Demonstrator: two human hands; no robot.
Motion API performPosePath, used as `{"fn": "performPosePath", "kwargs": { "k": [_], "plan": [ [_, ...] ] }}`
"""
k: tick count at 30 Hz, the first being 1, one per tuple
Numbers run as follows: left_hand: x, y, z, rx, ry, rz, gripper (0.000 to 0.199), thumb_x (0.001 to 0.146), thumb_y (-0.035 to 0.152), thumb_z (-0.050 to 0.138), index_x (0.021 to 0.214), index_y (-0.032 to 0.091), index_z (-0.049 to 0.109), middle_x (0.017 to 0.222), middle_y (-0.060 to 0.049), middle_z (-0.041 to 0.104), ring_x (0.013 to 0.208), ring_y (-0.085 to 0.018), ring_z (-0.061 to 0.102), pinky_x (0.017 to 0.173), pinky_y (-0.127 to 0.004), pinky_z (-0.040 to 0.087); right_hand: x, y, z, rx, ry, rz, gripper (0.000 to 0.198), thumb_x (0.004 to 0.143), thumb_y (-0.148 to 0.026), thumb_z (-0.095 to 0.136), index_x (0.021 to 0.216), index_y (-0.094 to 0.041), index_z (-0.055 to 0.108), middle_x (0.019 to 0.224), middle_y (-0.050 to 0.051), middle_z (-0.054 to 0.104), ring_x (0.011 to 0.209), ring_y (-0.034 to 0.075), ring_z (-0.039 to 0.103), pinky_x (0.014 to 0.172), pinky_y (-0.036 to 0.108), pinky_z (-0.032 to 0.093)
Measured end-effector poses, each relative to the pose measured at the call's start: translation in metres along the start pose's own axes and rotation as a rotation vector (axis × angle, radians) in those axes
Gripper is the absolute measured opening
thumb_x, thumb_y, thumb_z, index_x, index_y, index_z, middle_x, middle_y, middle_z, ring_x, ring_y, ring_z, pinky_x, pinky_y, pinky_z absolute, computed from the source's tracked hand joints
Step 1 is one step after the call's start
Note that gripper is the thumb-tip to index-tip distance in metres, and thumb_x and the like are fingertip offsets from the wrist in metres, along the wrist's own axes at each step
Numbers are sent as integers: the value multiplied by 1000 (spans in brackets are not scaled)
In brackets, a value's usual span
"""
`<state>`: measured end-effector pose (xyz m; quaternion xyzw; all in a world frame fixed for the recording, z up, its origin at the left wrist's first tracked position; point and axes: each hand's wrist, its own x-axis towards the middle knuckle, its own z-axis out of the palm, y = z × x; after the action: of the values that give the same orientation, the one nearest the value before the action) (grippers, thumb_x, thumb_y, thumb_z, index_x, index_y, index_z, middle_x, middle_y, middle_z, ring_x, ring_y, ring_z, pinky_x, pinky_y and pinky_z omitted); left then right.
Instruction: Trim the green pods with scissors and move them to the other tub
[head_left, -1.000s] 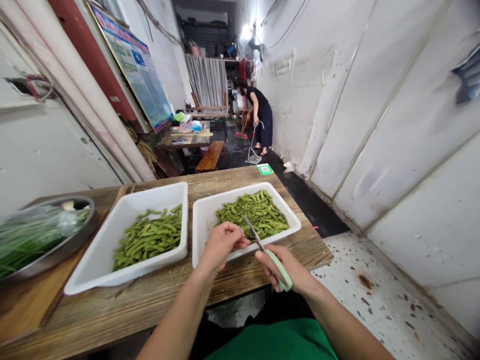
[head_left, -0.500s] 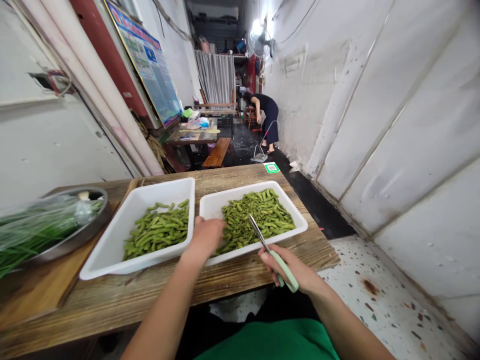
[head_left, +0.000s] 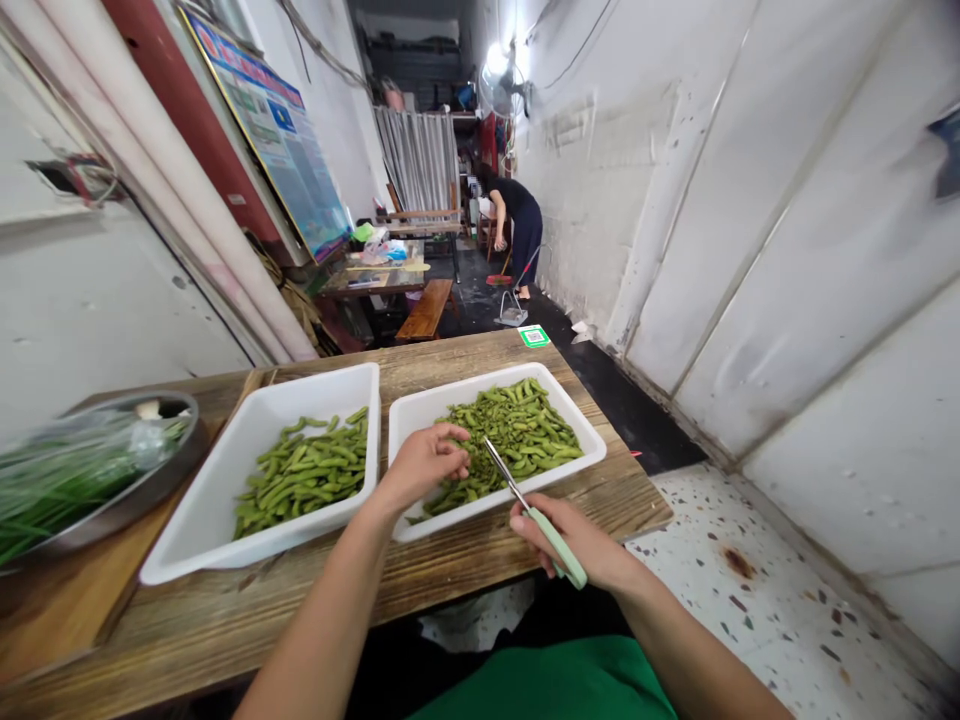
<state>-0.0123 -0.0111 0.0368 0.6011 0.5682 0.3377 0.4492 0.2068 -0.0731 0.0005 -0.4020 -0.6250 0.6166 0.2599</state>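
Note:
My right hand (head_left: 564,535) is wrapped round the pale green handles of a pair of scissors (head_left: 507,470). Their metal blades lie together and point up and left over the right white tray (head_left: 397,470). This tray holds a heap of green soybean pods (head_left: 534,425), many of them small bits on its left side. Above the left part of that heap hovers my left hand (head_left: 429,462), fingers curved and apart, with nothing visible between them. To the left stands a deeper white tray (head_left: 187,530) with more pods (head_left: 311,465) lying in it.
A metal basin (head_left: 150,490) of bagged green stalks stands on a wooden board (head_left: 82,610) at the left. All rest on a wooden table (head_left: 457,570). A QR-code card (head_left: 533,336) lies at its far edge. Further back, a person (head_left: 517,220) bends over beside a long-handled dustpan (head_left: 512,312).
My left hand has lifted from the right tray's left edge and moved right, over the pods, its fingers now spread. The view has shifted slightly. The scissors stay in my right hand.

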Motion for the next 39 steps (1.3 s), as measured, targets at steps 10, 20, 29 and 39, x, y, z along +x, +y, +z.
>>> {"fn": "performPosePath", "kwargs": {
  "k": [10,20,29,39],
  "plan": [
    [-20,22,20,-312,106,-90,24,56,27,74,71,11,64,64,-7,68,53,-14,61,50,-23,46,-5,-7,1,-237,79,-120,34,86,-51,46,92,-18,55,57,-3,49,49,10,46,47,20,37],
    [-27,26,28,-348,72,-149,11,60,20,67,59,12,58,54,-4,63,45,-11,57,44,-20,40,-10,-18,1,-448,135,-155,36,85,-48,50,104,-18,58,94,8,66,86,24,60,75,29,42],
    [-27,20,31,-351,-6,-170,24,63,32,70,57,12,58,52,-3,61,43,-9,53,45,-20,40,-8,-15,1,-459,178,-146,31,84,-45,51,84,-16,60,72,2,62,65,17,55,60,23,37],
    [-19,13,33,-503,89,-66,28,58,30,75,77,12,62,54,3,58,48,-6,50,50,-18,38,-3,-2,3,-6,58,-5,42,80,-60,48,89,-19,51,53,-7,41,40,9,43,39,19,36]
  ]
}}
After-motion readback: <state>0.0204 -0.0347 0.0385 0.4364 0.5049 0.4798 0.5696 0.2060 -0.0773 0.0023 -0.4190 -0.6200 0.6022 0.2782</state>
